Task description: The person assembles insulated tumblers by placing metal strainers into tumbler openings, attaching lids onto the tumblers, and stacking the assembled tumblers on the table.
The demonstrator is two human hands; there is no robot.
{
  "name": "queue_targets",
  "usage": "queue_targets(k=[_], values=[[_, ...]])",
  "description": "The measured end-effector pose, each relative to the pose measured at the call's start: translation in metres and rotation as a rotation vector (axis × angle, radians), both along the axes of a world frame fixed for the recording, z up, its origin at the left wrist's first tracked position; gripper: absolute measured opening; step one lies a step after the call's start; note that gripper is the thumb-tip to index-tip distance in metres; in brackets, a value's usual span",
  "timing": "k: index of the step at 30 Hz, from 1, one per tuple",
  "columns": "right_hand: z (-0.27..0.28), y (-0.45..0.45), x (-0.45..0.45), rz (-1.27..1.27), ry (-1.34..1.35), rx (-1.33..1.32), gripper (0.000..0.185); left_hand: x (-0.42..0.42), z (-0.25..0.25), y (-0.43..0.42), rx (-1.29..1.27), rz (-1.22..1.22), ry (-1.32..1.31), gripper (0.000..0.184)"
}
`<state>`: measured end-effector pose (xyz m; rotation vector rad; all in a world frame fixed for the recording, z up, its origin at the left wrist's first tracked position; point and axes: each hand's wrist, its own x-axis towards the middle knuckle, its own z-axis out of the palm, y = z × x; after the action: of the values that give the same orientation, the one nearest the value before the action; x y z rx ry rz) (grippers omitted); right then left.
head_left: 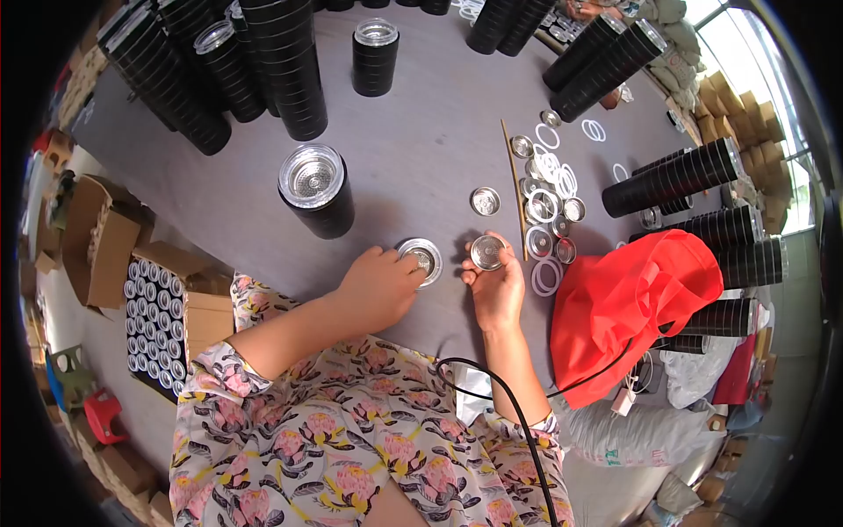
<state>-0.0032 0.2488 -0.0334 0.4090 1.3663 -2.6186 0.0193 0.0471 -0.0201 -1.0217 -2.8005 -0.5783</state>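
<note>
My left hand (379,292) is at a clear-rimmed round lid (421,262) near the table's front edge, its fingers curled over the lid's left side. In my right hand (497,290), palm up, a small round metal disc (486,252) rests between thumb and fingers. Another metal disc (485,201) lies flat just beyond that hand. A stack of black ring-like pieces topped by a clear lid (314,176) stands beyond my left hand. To the right of my right hand, white rings (546,277) and metal discs lie in a loose pile beside a thin wooden strip (514,189).
Tall black stacks (281,70) stand at the back left, others (676,178) lie on the right. A red cloth bag (632,299) covers the right front edge. A black cable (509,395) crosses near my right forearm. An open carton (158,325) holds lidded pieces.
</note>
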Motion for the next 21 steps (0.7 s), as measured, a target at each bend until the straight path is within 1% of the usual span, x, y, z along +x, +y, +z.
queue_targets(k=[1,5,7,8,11,13,15,16,17,19,21], values=[[-0.001,0.0,0.0,-0.009,0.004,0.045,0.034,0.0,0.0,0.002,-0.017,-0.005,0.004,0.015],[0.002,0.003,-0.003,0.03,0.051,0.136,0.033,-0.001,0.008,0.005,-0.063,-0.004,-0.197,0.015],[0.005,0.007,-0.005,0.116,0.027,0.268,0.031,-0.002,0.014,0.003,-0.085,0.014,-0.319,0.014],[0.007,0.007,-0.007,0.16,0.022,0.333,0.03,-0.004,0.013,0.003,-0.063,0.013,-0.315,0.014],[0.008,0.004,-0.011,0.281,0.07,0.793,0.025,-0.007,0.008,0.001,0.035,0.001,-0.286,0.013],[0.009,0.004,-0.005,0.225,0.208,1.209,0.024,-0.008,0.005,-0.006,0.143,-0.021,-0.244,0.012],[0.009,0.005,-0.002,0.151,0.351,1.616,0.024,-0.007,-0.002,-0.013,0.219,-0.038,-0.196,0.017],[0.007,0.007,-0.003,0.074,0.487,1.73,0.027,-0.004,-0.003,-0.015,0.257,-0.046,-0.177,0.02],[0.007,0.007,-0.001,0.069,0.583,1.703,0.027,0.0,-0.003,-0.017,0.305,-0.034,-0.175,0.02],[0.009,0.008,0.004,0.062,0.793,1.639,0.027,0.006,0.022,-0.022,0.406,0.004,-0.159,0.02],[0.001,0.005,0.012,0.191,0.829,1.558,0.023,0.012,0.053,-0.033,0.519,0.048,0.01,0.023]])
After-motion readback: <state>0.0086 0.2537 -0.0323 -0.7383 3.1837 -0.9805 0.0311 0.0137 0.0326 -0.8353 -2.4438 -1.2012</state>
